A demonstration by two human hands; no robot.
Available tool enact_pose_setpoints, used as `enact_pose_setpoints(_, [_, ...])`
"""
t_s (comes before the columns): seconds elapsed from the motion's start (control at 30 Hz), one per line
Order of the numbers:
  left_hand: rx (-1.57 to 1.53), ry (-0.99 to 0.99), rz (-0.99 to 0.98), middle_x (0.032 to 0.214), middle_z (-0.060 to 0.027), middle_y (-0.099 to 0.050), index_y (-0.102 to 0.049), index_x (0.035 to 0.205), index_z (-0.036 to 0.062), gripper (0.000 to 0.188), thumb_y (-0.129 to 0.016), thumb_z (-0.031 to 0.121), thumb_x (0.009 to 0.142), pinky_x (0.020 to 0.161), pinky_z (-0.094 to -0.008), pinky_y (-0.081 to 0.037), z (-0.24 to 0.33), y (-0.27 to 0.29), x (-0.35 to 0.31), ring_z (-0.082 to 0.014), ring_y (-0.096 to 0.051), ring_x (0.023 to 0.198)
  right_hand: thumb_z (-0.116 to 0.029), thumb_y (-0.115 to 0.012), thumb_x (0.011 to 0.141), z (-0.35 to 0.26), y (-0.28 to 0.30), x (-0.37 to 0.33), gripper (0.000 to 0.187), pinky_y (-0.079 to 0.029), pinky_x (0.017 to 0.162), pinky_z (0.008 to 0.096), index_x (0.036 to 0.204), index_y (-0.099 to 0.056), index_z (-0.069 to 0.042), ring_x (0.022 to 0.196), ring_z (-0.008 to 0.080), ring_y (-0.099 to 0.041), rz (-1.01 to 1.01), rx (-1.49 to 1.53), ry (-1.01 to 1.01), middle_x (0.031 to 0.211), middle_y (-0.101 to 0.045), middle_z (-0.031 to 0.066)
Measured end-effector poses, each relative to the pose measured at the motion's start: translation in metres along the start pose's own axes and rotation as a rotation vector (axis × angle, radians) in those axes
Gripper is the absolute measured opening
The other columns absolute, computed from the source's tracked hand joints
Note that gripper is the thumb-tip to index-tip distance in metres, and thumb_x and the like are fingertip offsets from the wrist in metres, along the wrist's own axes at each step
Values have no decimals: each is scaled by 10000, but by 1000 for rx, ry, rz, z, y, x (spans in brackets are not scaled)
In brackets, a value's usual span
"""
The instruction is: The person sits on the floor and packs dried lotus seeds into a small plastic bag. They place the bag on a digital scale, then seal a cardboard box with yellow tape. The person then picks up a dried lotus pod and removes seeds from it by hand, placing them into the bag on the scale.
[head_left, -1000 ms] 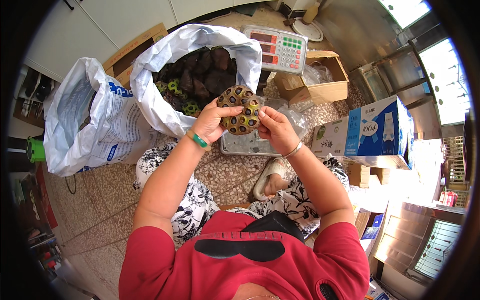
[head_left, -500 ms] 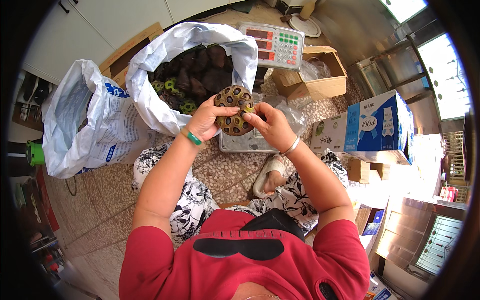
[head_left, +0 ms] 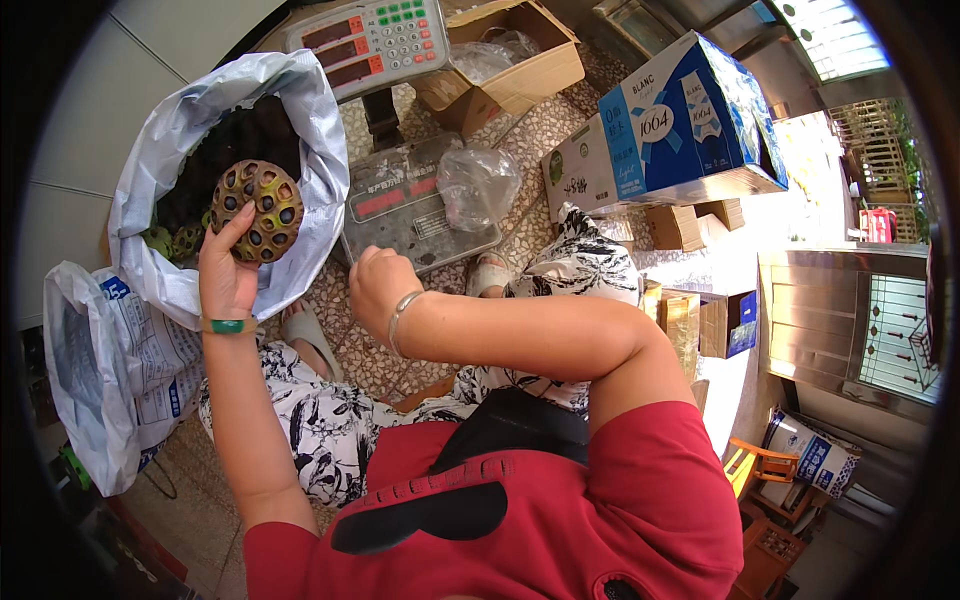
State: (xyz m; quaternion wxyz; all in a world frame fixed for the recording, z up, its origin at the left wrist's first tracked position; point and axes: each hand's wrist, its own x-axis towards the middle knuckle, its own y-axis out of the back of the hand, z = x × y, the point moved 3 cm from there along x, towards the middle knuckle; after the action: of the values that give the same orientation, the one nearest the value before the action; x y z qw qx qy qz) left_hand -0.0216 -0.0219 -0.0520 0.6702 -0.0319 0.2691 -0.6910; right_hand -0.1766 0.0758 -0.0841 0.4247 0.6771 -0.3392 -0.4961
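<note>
The left hand (head_left: 230,275), wearing a green bangle (head_left: 228,326) at the wrist, grips a round, brown-and-yellow lotus seed pod (head_left: 272,220) above the mouth of a large white woven-plastic sack (head_left: 325,150). The thumb presses on the pod's face; the other fingers are mostly hidden beneath. The right hand (head_left: 378,300) is well apart, to the right of the sack, fingers curled in; whether anything is inside them I cannot tell.

The step in hand looks like handling this single pod one-handed. The next move would call for a steady left grip over the sack, and a free right hand if the pod needs both.

The pod's flat face, with dark seeds in its holes, points up towards the camera. Its outline is nearly circular, so no clear long axis shows; the stem side is out of sight.

In the sack, left of the pod, sit small green pods (head_left: 188,240). Right of the sack lies a grey scale platform (head_left: 390,170) bearing a crumpled clear plastic bag (head_left: 480,185); farther right stands a blue-and-white cardboard carton (head_left: 660,130). A second white printed sack (head_left: 150,360) leans left of and nearer the person than the first.
</note>
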Motion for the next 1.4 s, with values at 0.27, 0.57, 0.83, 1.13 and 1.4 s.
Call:
enact_pose_setpoints(0.27, [1,81,-48,1088,-106,-570,-464,1174,-3,403,-580,6,789,854,-331,-469,-5,-16,-8,-197,-571,981,-156,-621,665,-45,21,-47,337,-467,562,289,926,-599,56,772,232,-540,-195,-32,468,870,-556,145])
enact_pose_setpoints(0.57, [-196,170,-117,1098,-94,-564,-479,1143,-3,372,-614,59,801,872,-333,-450,-3,-21,-12,-186,-553,1003,-222,-459,752,52,64,4,290,-435,785,384,818,-640,-4,863,353,-575,-10,1073,20,841,-612,224])
enact_pose_setpoints(0.83, [-96,194,-272,1012,-88,-592,-490,1081,1,409,-662,-33,711,827,-328,-470,-15,-49,-25,-187,-582,922,-416,-474,890,63,74,17,437,-392,474,230,939,-585,3,530,84,-449,97,1396,52,752,-572,43])
enact_pose_setpoints(1.13, [-109,115,-252,969,-84,-604,-500,1052,3,391,-652,-53,696,792,-313,-487,-19,-40,-26,-173,-598,860,-351,-488,904,45,51,23,300,-277,391,206,790,-542,-80,451,26,-358,-56,1839,54,619,-479,-49])
enact_pose_setpoints(1.4, [-137,65,-200,952,-88,-619,-523,1015,-3,362,-655,-61,682,784,-316,-494,-15,-36,-21,-173,-609,849,-324,-596,835,55,96,9,340,-441,500,306,744,-475,-19,528,188,-567,586,999,61,604,-565,94])
